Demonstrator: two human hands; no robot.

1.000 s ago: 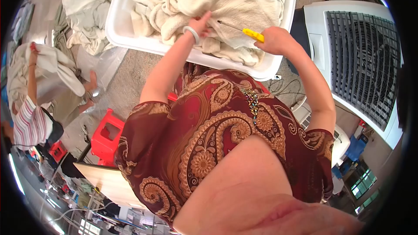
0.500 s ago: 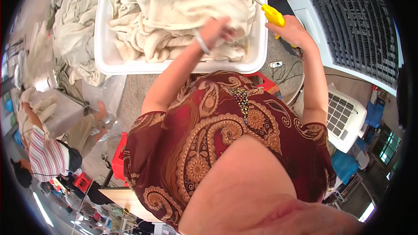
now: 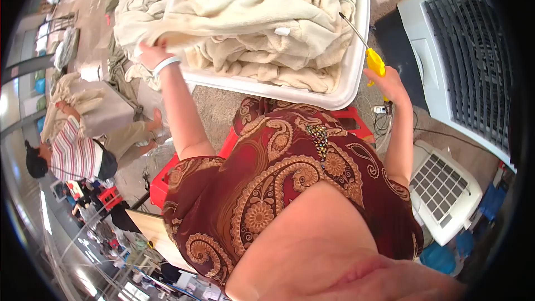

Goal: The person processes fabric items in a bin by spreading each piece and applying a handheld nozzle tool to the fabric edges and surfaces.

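An edge of cream cloth (image 3: 253,14) is held by the left hand (image 3: 155,57), its fingers closed though blurred, at the tub's left side. A yellow-handled tool (image 3: 375,62) is gripped in the right hand (image 3: 390,85), its thin shaft angled over the rim. The cloth is heaped in the white tub (image 3: 262,86); it can be judged soft, limp and unbreakable, heavy if bunched, best grasped by a loose edge.
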